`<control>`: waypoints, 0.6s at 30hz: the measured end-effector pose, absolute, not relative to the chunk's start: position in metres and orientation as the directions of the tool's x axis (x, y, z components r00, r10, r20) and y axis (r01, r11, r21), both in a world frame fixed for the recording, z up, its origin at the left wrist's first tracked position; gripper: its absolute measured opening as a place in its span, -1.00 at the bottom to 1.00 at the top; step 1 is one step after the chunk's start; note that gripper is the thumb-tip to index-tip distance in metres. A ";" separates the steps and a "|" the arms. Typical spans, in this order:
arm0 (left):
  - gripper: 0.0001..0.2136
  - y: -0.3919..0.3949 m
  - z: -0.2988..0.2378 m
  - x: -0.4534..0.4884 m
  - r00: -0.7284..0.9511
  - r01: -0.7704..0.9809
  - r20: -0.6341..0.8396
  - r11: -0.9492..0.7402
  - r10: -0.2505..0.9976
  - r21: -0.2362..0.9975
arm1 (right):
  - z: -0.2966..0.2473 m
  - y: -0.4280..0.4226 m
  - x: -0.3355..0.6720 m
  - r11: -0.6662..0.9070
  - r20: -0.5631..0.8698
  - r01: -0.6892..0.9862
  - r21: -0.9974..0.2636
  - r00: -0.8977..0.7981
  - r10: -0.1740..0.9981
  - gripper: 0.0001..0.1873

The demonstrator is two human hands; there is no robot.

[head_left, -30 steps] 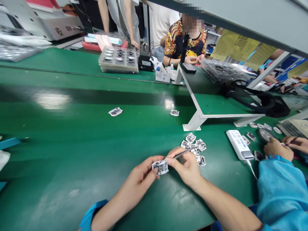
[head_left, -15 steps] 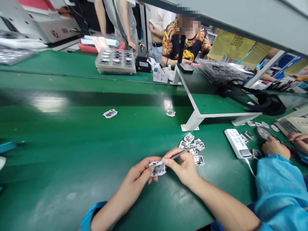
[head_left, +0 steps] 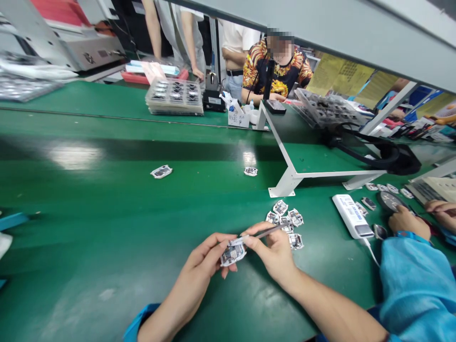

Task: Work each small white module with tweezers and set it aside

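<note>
Handwriting (head_left: 235, 117) on white box (head_left: 240, 121) illegible; left hand (head_left: 197, 273) holds 1 white-framed part (head_left: 233, 254).

White-framed circuit unit (head_left: 233, 255): left end partly covered by left hand (head_left: 197, 270). Slim grey metal tool (head_left: 268, 231): lower end hidden by right hand (head_left: 280, 254). Flat blue strip (head_left: 12, 221): cut off, picture's left edge.
</note>
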State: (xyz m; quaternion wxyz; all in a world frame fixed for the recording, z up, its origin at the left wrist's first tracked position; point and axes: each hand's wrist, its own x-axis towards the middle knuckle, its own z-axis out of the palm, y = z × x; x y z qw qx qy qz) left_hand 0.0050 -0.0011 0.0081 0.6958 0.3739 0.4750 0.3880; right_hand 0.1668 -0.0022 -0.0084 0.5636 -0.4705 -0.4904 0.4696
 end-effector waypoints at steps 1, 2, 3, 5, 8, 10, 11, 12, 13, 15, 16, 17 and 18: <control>-0.71 -0.001 0.008 0.005 0.248 -0.174 -0.364 0.411 0.898 0.895 | -0.008 -0.002 0.167 0.116 0.111 -0.071 -0.991 0.076 0.991 -0.92; -0.71 -0.001 0.008 0.006 0.250 -0.165 -0.359 0.405 0.899 0.899 | -0.008 -0.002 0.166 0.113 0.107 -0.077 -0.991 0.075 0.991 -0.92; -0.71 -0.001 0.009 0.006 0.248 -0.157 -0.356 0.400 0.901 0.903 | -0.008 -0.002 0.166 0.109 0.102 -0.087 -0.990 0.077 0.992 -0.93; -0.70 -0.001 0.010 0.006 0.244 -0.147 -0.353 0.394 0.903 0.907 | -0.008 -0.002 0.165 0.106 0.098 -0.110 -0.988 0.074 0.992 -0.92; -0.67 -0.001 0.009 0.005 0.238 -0.137 -0.350 0.388 0.906 0.911 | -0.008 -0.002 0.164 0.135 0.128 -0.129 -0.982 0.058 0.990 -0.90; -0.66 -0.001 0.008 0.004 0.238 -0.131 -0.348 0.385 0.907 0.913 | -0.008 -0.003 0.165 0.175 0.172 -0.106 -0.979 0.035 0.984 -0.91; -0.65 -0.001 0.006 0.003 0.239 -0.127 -0.347 0.384 0.907 0.915 | -0.008 -0.003 0.166 0.207 0.205 -0.078 -0.975 0.023 0.978 -0.92; -0.65 -0.001 0.005 0.003 0.243 -0.122 -0.346 0.383 0.906 0.916 | -0.008 -0.004 0.166 0.248 0.248 -0.039 -0.968 0.010 0.969 -0.94; -0.64 0.000 0.004 0.002 0.246 -0.115 -0.347 0.382 0.905 0.917 | -0.008 -0.004 0.167 0.302 0.302 0.007 -0.953 -0.004 0.953 -0.96; -0.63 0.001 0.001 0.002 0.248 -0.104 -0.348 0.382 0.904 0.918 | -0.006 -0.004 0.169 0.435 0.433 0.084 -0.897 -0.036 0.900 -0.94; -0.63 0.001 0.000 0.001 0.248 -0.100 -0.350 0.383 0.903 0.918 | -0.005 -0.004 0.170 0.498 0.495 0.107 -0.860 -0.054 0.867 -0.91; -0.63 0.002 -0.001 0.001 0.247 -0.097 -0.355 0.387 0.902 0.917 | -0.003 -0.004 0.171 0.549 0.544 0.123 -0.827 -0.076 0.836 -0.88; -0.63 0.002 -0.001 0.001 0.246 -0.094 -0.359 0.391 0.900 0.916 | -0.002 -0.004 0.172 0.586 0.578 0.135 -0.799 -0.097 0.810 -0.85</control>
